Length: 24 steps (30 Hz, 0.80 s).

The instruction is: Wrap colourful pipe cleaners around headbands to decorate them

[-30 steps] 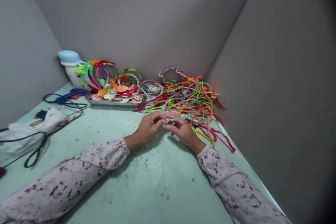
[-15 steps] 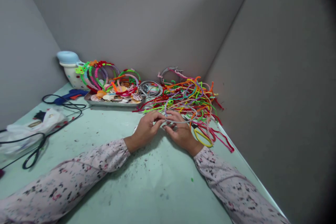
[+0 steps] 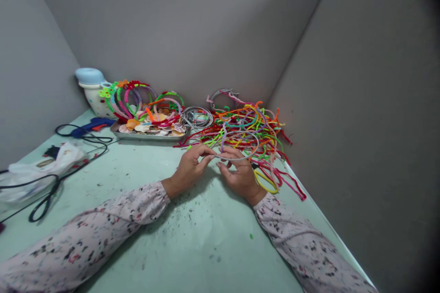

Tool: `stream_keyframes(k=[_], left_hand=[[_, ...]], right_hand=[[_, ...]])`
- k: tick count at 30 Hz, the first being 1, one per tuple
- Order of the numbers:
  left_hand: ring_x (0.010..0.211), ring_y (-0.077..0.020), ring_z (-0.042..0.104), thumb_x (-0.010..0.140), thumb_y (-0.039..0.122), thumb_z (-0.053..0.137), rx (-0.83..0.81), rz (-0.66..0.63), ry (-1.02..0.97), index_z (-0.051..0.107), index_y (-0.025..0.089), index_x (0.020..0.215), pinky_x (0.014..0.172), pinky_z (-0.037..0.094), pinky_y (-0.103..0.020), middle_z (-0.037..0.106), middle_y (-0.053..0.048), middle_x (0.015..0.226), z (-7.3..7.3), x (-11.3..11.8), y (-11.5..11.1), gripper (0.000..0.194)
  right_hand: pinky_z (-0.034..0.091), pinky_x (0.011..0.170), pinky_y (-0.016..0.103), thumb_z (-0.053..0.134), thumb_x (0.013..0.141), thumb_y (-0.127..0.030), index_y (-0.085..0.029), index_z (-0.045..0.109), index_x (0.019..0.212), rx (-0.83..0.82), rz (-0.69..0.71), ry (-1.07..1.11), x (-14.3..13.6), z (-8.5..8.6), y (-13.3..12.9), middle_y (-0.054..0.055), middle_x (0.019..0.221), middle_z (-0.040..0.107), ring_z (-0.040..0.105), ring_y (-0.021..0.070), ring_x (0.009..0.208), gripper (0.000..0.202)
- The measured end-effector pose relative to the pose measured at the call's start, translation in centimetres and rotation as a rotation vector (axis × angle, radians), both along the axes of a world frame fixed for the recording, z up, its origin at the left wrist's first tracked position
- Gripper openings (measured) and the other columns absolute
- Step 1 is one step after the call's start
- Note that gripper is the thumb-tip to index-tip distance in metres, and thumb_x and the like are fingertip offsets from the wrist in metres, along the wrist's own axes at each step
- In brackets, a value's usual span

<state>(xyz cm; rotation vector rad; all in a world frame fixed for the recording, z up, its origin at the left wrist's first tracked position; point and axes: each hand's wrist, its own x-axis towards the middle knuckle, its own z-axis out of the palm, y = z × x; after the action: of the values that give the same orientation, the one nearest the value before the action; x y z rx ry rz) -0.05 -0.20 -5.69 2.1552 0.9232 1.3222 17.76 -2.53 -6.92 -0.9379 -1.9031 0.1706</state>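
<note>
My left hand (image 3: 193,163) is closed, thumb and forefinger pinching one side of a thin grey wire hoop (image 3: 257,144). The hoop reaches rightward from that pinch, crossing over the fingers of my right hand (image 3: 237,174). A purple pipe cleaner (image 3: 224,133) stands up from the hoop close to my right fingertips. My right thumb is apart from the other fingers, which are curved near the pipe cleaner; whether they touch it I cannot tell. Just behind lies a tangled heap of coloured pipe cleaners (image 3: 245,121).
Yellow-handled scissors (image 3: 265,181) lie beside my right wrist. A metal tray (image 3: 147,137) holds shells and fuzzy coloured hoops (image 3: 129,96). Grey wire coils (image 3: 196,116) lie beside it. At left are a blue-lidded cup (image 3: 94,96), blue tool (image 3: 89,126), black cord (image 3: 57,187) and plastic bag (image 3: 27,174).
The purple pipe cleaner has swung slightly right and more upright. My right hand has shifted a little right, its thumb farther from my left hand. The left hand keeps its pinch.
</note>
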Motion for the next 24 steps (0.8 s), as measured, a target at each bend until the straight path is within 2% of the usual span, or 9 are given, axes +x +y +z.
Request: stream_keyframes(k=[4, 7, 10, 14, 19, 24], left_hand=[[0.082, -0.0156, 0.058, 0.087, 0.020, 0.054, 0.038, -0.046, -0.014, 0.061, 0.018, 0.088, 0.077, 0.045, -0.029, 0.063, -0.004, 0.085, -0.08, 0.09, -0.04, 0.007], [0.085, -0.0167, 0.058, 0.088, 0.019, 0.054, 0.076, -0.100, 0.020, 0.061, 0.019, 0.089, 0.080, 0.045, -0.031, 0.064, -0.005, 0.087, -0.05, 0.17, -0.26, 0.008], [0.087, -0.0172, 0.057, 0.088, 0.019, 0.053, 0.090, -0.140, 0.059, 0.061, 0.019, 0.090, 0.082, 0.044, -0.032, 0.065, -0.005, 0.088, -0.06, 0.25, -0.44, 0.009], [0.089, -0.0173, 0.058, 0.088, 0.020, 0.052, 0.013, -0.139, 0.021, 0.061, 0.018, 0.090, 0.085, 0.044, -0.033, 0.065, -0.005, 0.091, -0.19, 0.32, -0.39, 0.009], [0.087, -0.0161, 0.059, 0.089, 0.023, 0.051, -0.126, -0.165, -0.018, 0.062, 0.018, 0.092, 0.082, 0.045, -0.030, 0.066, -0.005, 0.091, -0.29, 0.37, -0.31, 0.013], [0.081, -0.0149, 0.058, 0.088, 0.025, 0.052, -0.164, -0.164, -0.061, 0.061, 0.017, 0.088, 0.077, 0.045, -0.027, 0.064, -0.003, 0.086, -0.21, 0.40, -0.36, 0.012]], right_hand=[[0.054, 0.081, 0.036, 0.055, 0.082, -0.014, -0.021, 0.057, 0.111, -0.001, 0.013, -0.026, -0.03, -0.30, 0.41, 0.009, 0.108, 0.061, 0.059, 0.0200, 0.098, 0.030], [0.055, 0.076, 0.034, 0.053, 0.080, -0.011, -0.022, 0.053, 0.118, -0.032, 0.012, -0.008, 0.03, -0.40, 0.63, 0.009, 0.111, 0.058, 0.059, 0.0179, 0.091, 0.039], [0.054, 0.082, 0.036, 0.050, 0.081, -0.009, -0.024, 0.050, 0.122, -0.012, 0.000, 0.012, 0.26, -0.29, 0.66, 0.009, 0.117, 0.056, 0.058, 0.0191, 0.101, 0.043], [0.046, 0.097, 0.042, 0.045, 0.083, -0.005, -0.025, 0.054, 0.118, 0.130, 0.061, -0.032, 0.61, -0.15, 0.57, 0.008, 0.118, 0.058, 0.054, 0.0201, 0.114, 0.041], [0.047, 0.093, 0.041, 0.046, 0.082, -0.003, -0.027, 0.055, 0.116, 0.217, 0.074, -0.057, 0.64, -0.17, 0.28, 0.006, 0.113, 0.061, 0.056, 0.0199, 0.109, 0.043], [0.048, 0.091, 0.042, 0.047, 0.079, -0.006, -0.023, 0.054, 0.117, 0.152, 0.025, -0.092, 0.45, 0.04, 0.17, 0.008, 0.105, 0.062, 0.056, 0.0218, 0.104, 0.042]])
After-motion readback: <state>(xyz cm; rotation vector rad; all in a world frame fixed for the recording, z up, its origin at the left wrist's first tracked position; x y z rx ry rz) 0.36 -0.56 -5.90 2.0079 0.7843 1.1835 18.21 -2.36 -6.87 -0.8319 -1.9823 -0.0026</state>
